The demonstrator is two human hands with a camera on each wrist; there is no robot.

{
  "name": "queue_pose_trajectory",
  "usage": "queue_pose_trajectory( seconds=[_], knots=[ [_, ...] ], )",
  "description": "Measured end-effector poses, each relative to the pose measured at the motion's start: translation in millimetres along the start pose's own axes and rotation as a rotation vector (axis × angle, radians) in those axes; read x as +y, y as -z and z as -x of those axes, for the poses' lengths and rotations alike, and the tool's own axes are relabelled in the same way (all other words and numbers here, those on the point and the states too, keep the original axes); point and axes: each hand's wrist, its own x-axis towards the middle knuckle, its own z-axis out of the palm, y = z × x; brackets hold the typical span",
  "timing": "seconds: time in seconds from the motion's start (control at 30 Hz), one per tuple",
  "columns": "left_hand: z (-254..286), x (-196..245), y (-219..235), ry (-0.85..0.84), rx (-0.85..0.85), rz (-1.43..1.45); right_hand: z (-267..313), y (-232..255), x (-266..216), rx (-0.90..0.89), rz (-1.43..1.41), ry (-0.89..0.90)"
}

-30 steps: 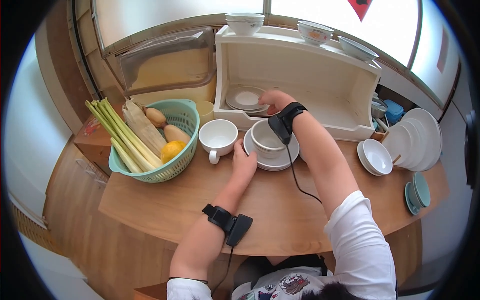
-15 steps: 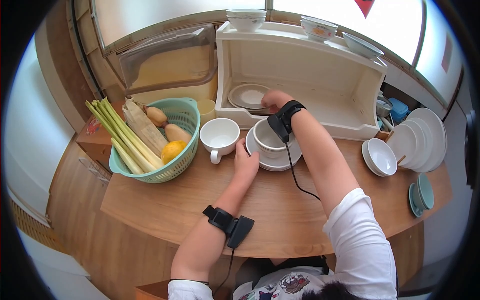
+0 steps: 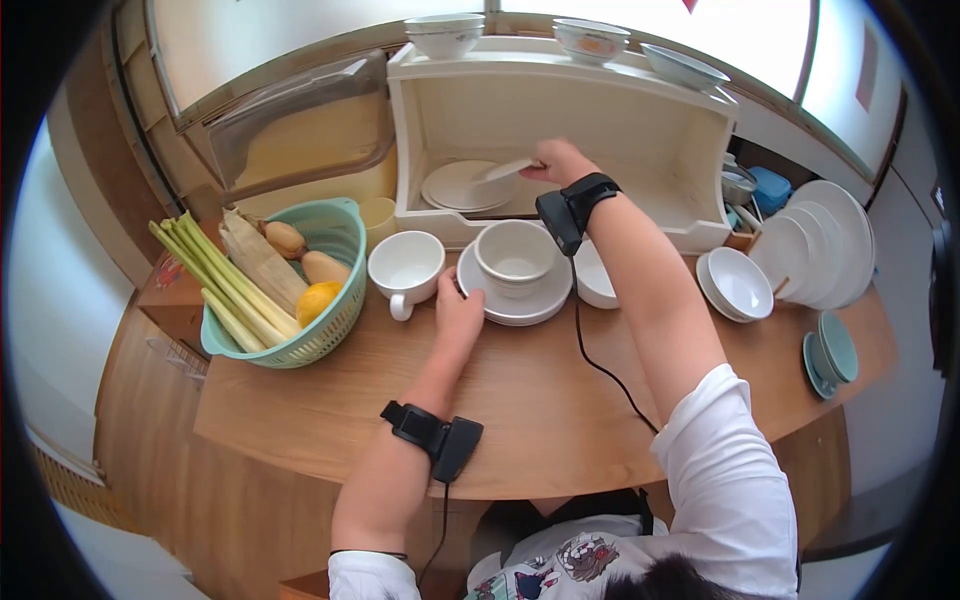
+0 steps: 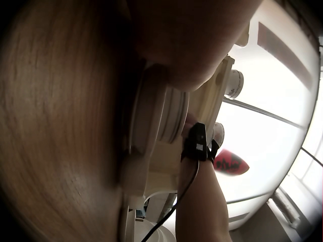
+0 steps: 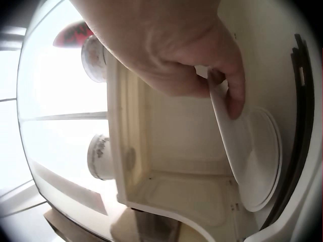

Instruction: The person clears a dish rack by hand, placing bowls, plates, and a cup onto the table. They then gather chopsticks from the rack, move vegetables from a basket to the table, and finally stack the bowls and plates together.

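Observation:
In the head view my right hand point(image 3: 563, 163) is inside the cream rack, pinching the edge of a white plate point(image 3: 508, 170). The plate tilts over a stack of white plates point(image 3: 465, 187) on the rack floor. The right wrist view shows thumb and fingers on either side of the tilted plate point(image 5: 227, 131), above the plate stack point(image 5: 270, 166). My left hand point(image 3: 459, 318) rests at the left rim of a stacked plate set point(image 3: 540, 305) on the table, thumb and fingers spread. A white bowl point(image 3: 515, 250) stands on that set. Left of this hand is a white mug point(image 3: 407, 262).
The cream rack point(image 3: 670, 215) stands at the back with patterned bowls point(image 3: 590, 42) on top. A green basket point(image 3: 345, 225) of vegetables is at left. Another white bowl point(image 3: 597, 278) is beneath my right forearm. White bowls point(image 3: 740, 283), upright plates point(image 3: 840, 245) and green cups point(image 3: 835, 347) are at right.
My right hand has raised one plate's edge off the stack in the rack, and the plate now tilts. My left hand stays at the plate rim. The head view has shifted slightly.

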Motion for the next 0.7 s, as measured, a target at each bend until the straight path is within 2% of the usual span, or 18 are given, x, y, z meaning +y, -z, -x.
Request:
queue_pose_trajectory(
  seconds=[0.03,0.07,0.1,0.13,0.2,0.27,0.4,0.43,0.47,0.57,0.63,0.7],
  knots=[
    [1,3,0,0.014,0.007,0.006,36,-1,-49,0.05,-0.222,-0.062],
    [2,5,0,0.027,-0.022,0.03,59,3,-75,0.104,-0.444,-0.119],
    [2,5,1,0.022,-0.028,0.042,53,24,-61,0.126,-0.442,-0.124],
    [2,5,1,0.016,-0.033,0.053,36,55,-34,0.032,-0.055,0.104],
    [4,9,0,0.007,-0.018,0.068,56,84,-33,-0.051,0.344,0.303],
    [3,7,0,-0.001,-0.024,0.099,125,89,-89,0.274,-0.844,-0.232],
    [-2,-1,0,0.0,0.006,0.072,222,131,-88,0.28,-0.807,-0.172],
    [-5,-4,2,0.005,0.001,0.064,245,139,-86,0.221,-0.802,-0.201],
    [-7,-8,2,0.01,-0.001,0.055,267,143,-84,0.159,-0.799,-0.23],
    [1,8,4,0.077,-0.033,0.022,326,142,-88,0.187,-0.726,-0.239],
    [0,7,5,0.075,-0.04,0.027,358,144,-87,0.245,-0.559,-0.289],
    [-1,6,6,0.079,-0.049,0.033,382,150,-79,0.213,-0.563,-0.307]
  ],
)
